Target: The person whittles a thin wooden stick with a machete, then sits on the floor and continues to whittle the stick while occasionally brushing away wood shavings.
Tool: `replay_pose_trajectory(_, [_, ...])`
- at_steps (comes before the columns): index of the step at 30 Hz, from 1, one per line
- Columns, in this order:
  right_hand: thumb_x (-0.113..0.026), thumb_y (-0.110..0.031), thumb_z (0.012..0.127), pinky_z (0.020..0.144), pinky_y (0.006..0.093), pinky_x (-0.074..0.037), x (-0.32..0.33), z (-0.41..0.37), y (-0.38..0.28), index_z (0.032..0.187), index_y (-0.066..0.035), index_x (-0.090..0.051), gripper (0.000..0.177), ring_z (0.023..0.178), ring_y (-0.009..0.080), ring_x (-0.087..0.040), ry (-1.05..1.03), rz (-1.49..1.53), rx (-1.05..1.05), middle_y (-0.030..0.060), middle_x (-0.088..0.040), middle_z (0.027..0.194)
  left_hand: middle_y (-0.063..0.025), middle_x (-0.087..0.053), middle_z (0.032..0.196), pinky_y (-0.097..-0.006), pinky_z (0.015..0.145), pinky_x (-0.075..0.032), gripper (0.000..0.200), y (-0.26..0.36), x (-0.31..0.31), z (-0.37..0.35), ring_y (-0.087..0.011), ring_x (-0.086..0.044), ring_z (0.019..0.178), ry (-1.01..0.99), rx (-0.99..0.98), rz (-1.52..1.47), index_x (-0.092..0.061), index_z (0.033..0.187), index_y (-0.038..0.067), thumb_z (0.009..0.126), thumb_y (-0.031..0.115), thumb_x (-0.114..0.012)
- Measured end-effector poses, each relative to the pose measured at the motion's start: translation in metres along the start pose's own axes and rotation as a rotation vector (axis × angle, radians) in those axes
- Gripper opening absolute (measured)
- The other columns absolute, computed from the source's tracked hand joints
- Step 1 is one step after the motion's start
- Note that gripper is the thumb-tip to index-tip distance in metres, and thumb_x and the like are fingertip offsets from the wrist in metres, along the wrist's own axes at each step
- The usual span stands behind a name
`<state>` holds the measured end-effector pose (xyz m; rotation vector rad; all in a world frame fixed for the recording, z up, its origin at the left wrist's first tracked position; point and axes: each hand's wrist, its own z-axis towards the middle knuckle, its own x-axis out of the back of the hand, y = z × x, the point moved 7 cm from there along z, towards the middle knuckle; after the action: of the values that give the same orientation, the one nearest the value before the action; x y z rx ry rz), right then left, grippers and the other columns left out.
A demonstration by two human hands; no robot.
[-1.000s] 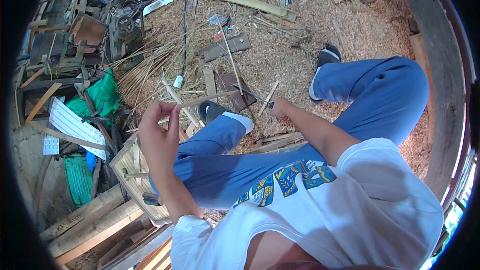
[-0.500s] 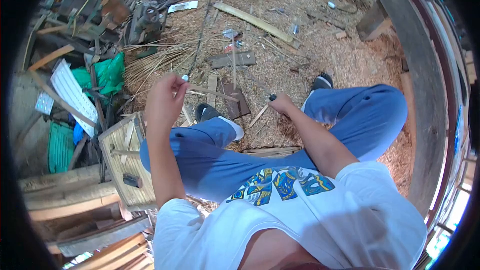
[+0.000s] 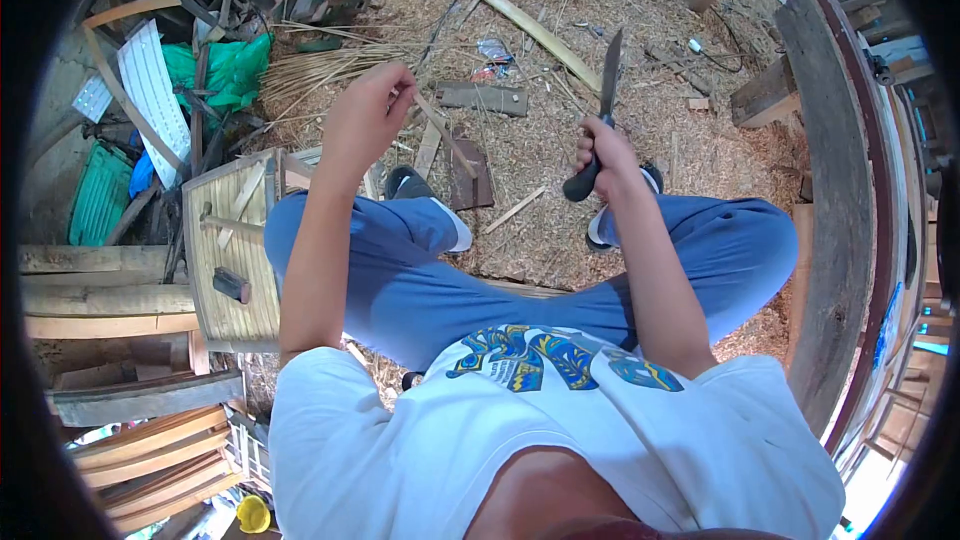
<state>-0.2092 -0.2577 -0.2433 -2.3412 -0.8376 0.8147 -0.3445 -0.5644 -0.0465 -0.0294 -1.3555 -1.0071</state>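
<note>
**Knife [image 3: 611, 80] and strip [image 3: 446, 136] being held apart!**

The knife is being clasped in the right hand's [image 3: 608, 153] closed grip, blade forward; the strip is being pinched by the left hand [image 3: 368, 115] over the floor [image 3: 550, 160]. Readying seems in hand; a cut would be calling for contact. Room is being left between slatted board [image 3: 215, 308], floor's left edge, and beam [image 3: 843, 210], right edge.

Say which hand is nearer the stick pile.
Left. In view, the left hand, pinching a strip, is at the right side of the stick pile; the right hand, gripping the knife, is well farther right.
</note>
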Motion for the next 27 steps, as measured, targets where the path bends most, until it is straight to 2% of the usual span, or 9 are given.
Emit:
replay_pose_trajectory(5, [-0.067, -0.022, 0.099, 0.048, 0.0367, -0.046, -0.014, -0.044, 0.08, 0.093, -0.012, -0.051, 0.02, 0.05, 0.0146, -0.049, -0.125, 0.091, -0.25, -0.0002, -0.05, 0.067, -0.0133, -0.071, 0.096, -0.0414, 0.074, -0.057, 0.012, 0.006, -0.001, 0.001, -0.0326, -0.071, 0.087, 0.041, -0.024, -0.051, -0.066, 0.104, 0.004, 0.099, 0.014, -0.071])
replay_pose_trajectory(9, [-0.069, -0.022, 0.098, 0.048, 0.0366, -0.046, -0.025, -0.024, 0.133, 0.098, -0.009, -0.053, 0.02, 0.051, 0.0143, -0.051, -0.093, -0.07, -0.309, 0.0004, -0.052, 0.068, -0.0125, -0.071, 0.097, -0.04, 0.074, -0.057, 0.012, 0.002, -0.008, 0.004, -0.0306, -0.071, 0.087, 0.081, -0.025, -0.102, -0.069, 0.106, 0.005, 0.099, 0.014, -0.071])
replay_pose_trajectory(12, [-0.069, -0.021, 0.097, 0.048, 0.0359, -0.046, -0.038, -0.025, 0.147, 0.096, -0.008, -0.054, 0.02, 0.05, 0.015, -0.051, -0.136, -0.196, -0.32, 0.0012, -0.053, 0.067, -0.0098, -0.073, 0.102, -0.0318, 0.079, -0.058, 0.013, 0.007, -0.01, 0.008, -0.0193, -0.074, 0.089, 0.056, 0.024, -0.046, -0.071, 0.111, 0.001, 0.1, 0.009, -0.073])
replay_pose_trajectory(15, [-0.068, -0.021, 0.096, 0.046, 0.0362, -0.045, -0.049, -0.036, 0.138, 0.086, -0.005, -0.057, 0.022, 0.048, 0.0159, -0.052, -0.14, -0.342, -0.23, 0.0025, -0.054, 0.064, -0.0084, -0.074, 0.102, -0.0298, 0.078, -0.057, 0.013, 0.007, -0.014, 0.012, -0.0164, -0.073, 0.087, 0.089, -0.011, -0.165, -0.071, 0.111, 0.001, 0.099, 0.007, -0.073])
replay_pose_trajectory(19, [-0.069, -0.022, 0.093, 0.045, 0.0378, -0.046, -0.055, -0.035, 0.123, 0.081, -0.002, -0.061, 0.025, 0.047, 0.0179, -0.056, -0.145, -0.524, -0.068, 0.0054, -0.058, 0.063, -0.0053, -0.074, 0.098, -0.0285, 0.078, -0.056, 0.01, -0.002, -0.024, 0.013, -0.0115, -0.072, 0.085, 0.093, 0.074, -0.254, -0.072, 0.108, 0.001, 0.098, 0.004, -0.074])
replay_pose_trajectory(21, [-0.07, -0.024, 0.091, 0.047, 0.0401, -0.049, -0.062, -0.039, 0.107, 0.082, 0.001, -0.064, 0.027, 0.05, 0.0208, -0.061, -0.147, -0.572, 0.014, 0.0089, -0.063, 0.065, -0.0079, -0.073, 0.099, -0.0294, 0.076, -0.057, 0.01, 0.002, -0.024, 0.015, -0.0154, -0.073, 0.083, 0.093, 0.029, -0.246, -0.071, 0.107, 0.0, 0.098, 0.003, -0.073])
replay_pose_trajectory(22, [-0.07, -0.023, 0.092, 0.045, 0.0382, -0.047, -0.066, -0.041, 0.103, 0.083, -0.001, -0.062, 0.026, 0.048, 0.0191, -0.058, -0.16, -0.595, 0.067, 0.0069, -0.06, 0.064, -0.0091, -0.072, 0.099, -0.0299, 0.074, -0.057, 0.01, 0.003, -0.023, 0.014, -0.0174, -0.074, 0.083, 0.093, 0.007, -0.245, -0.07, 0.107, -0.001, 0.097, 0.002, -0.073])
replay_pose_trajectory(24, [-0.07, -0.022, 0.095, 0.041, 0.0343, -0.044, -0.071, -0.044, 0.095, 0.086, -0.003, -0.058, 0.024, 0.043, 0.0156, -0.053, -0.184, -0.641, 0.165, 0.0028, -0.055, 0.062, -0.0076, -0.072, 0.099, -0.0291, 0.075, -0.056, 0.01, 0.008, -0.024, 0.013, -0.015, -0.072, 0.083, 0.079, 0.012, -0.203, -0.07, 0.107, -0.001, 0.097, 0.001, -0.073])
replay_pose_trajectory(27, [-0.071, -0.023, 0.095, 0.042, 0.034, -0.045, -0.076, -0.053, 0.085, 0.088, -0.001, -0.059, 0.026, 0.044, 0.0154, -0.055, -0.226, -0.652, 0.241, 0.0026, -0.055, 0.061, -0.0057, -0.073, 0.099, -0.0279, 0.077, -0.055, 0.009, 0.013, -0.024, 0.013, -0.0117, -0.07, 0.085, 0.091, 0.024, -0.243, -0.071, 0.106, 0.0, 0.097, 0.001, -0.073])
